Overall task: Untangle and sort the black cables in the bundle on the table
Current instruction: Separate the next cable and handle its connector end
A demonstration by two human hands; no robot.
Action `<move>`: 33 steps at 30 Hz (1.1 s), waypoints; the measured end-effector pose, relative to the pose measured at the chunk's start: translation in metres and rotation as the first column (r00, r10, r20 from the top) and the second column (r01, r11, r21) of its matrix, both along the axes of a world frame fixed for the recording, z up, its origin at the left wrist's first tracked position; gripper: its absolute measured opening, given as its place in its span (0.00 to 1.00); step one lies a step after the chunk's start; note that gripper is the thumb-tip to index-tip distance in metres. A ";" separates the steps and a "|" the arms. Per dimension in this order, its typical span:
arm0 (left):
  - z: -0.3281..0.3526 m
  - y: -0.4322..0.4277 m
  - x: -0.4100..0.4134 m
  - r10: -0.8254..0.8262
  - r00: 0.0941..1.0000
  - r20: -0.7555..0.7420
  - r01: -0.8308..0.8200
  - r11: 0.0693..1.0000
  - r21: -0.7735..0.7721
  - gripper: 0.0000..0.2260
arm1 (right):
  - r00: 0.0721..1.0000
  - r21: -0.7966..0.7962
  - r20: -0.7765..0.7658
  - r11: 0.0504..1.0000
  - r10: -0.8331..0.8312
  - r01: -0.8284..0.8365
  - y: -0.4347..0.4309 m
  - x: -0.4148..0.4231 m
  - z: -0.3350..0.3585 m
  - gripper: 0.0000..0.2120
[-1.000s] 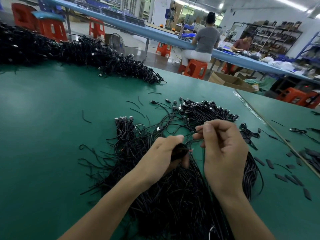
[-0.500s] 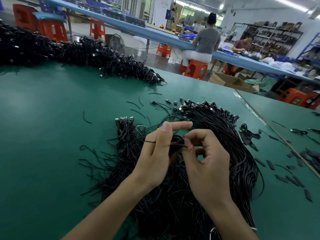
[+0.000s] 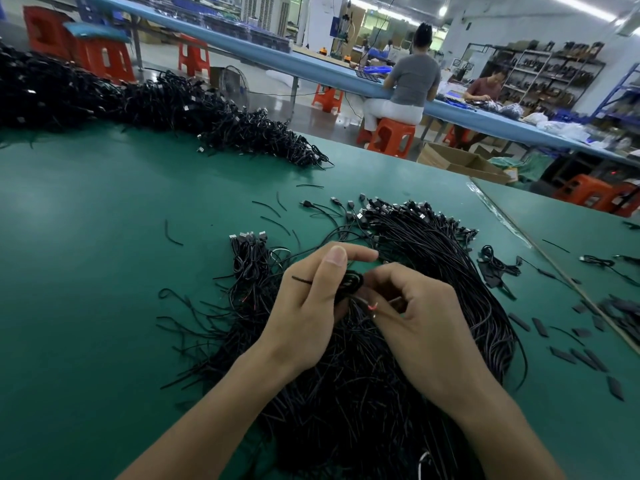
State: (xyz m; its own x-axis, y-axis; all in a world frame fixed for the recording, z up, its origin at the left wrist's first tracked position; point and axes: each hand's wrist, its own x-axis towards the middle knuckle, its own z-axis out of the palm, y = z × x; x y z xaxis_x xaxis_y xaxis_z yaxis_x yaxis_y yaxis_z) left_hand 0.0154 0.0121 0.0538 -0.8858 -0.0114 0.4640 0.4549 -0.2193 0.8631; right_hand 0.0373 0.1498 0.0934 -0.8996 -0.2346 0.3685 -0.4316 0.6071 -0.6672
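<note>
While my left hand curls round a small coil of black cable, my right hand pinches its red-tipped end just beside it; the 2 meet over the bundle, spread near and central on the green table.

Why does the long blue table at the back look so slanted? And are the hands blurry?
Head view: the wide-angle lens tilts and bends the blue table; head view, the left hand and right hand holding a cable look sharp, no smear; head view, the ceiling light at top right glares white, and the far shelves are soft.
</note>
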 end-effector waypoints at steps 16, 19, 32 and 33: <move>-0.008 -0.006 -0.010 -0.255 0.771 0.584 0.254 0.963 0.086 0.25 | 0.768 0.641 -0.564 0.748 0.303 0.175 -0.006 0.005 -0.017 0.05; -0.007 -0.009 -0.009 -0.372 0.644 0.668 0.439 0.895 0.076 0.26 | 0.788 0.675 -0.495 0.733 0.366 0.083 -0.002 0.000 -0.007 0.05; 0.001 -0.024 -0.005 -0.704 0.485 0.519 0.820 0.572 0.010 0.09 | 0.975 0.441 -0.081 0.884 0.208 -0.152 0.012 -0.007 0.007 0.01; 0.000 -0.023 -0.004 -0.693 0.489 0.531 0.822 0.569 -0.014 0.10 | 0.979 0.441 -0.058 0.884 0.197 -0.152 0.013 -0.007 0.008 0.04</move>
